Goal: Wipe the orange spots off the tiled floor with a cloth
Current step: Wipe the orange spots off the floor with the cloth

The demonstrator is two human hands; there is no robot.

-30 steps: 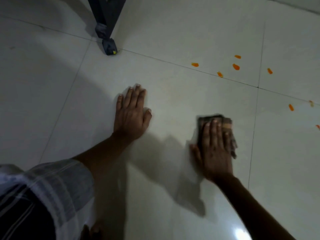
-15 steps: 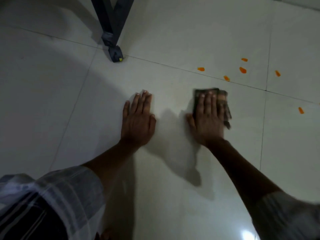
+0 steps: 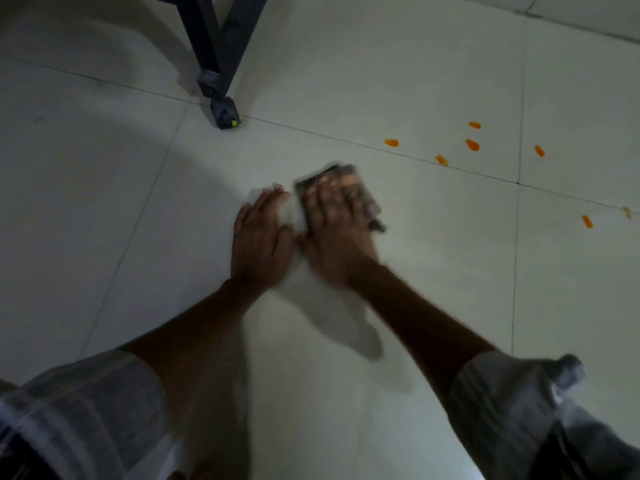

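Left hand (image 3: 260, 242) flat on the tiled floor (image 3: 104, 202), palm down, fingers together and pointing ahead; nothing held. Forearm runs back toward a pale rolled sleeve (image 3: 86, 403).

Right hand (image 3: 337, 233) flat too, fingers spread, pressing down on a dark folded cloth (image 3: 341, 187); hand and cloth blurred. Cloth under the fingers and palm, its far edge showing past the fingertips, one corner sticking out on the outer side of the hand. Right thumb side just beside the left hand, possibly touching; cannot tell through the blur. Right arm angles in from a grey sleeve (image 3: 512, 403).

Orange spots (image 3: 472, 144): a loose cluster ahead and to the right of the right hand, well apart from the cloth, around a grout line; two more farther right, near the frame edge. None under or touching the cloth as far as visible.

Dark furniture leg (image 3: 221, 81) ahead of the left hand, foot resting at a grout line, well apart from both hands. Bare tile open to the left of the left hand, between cloth and spots, and near the body. No containers in view.
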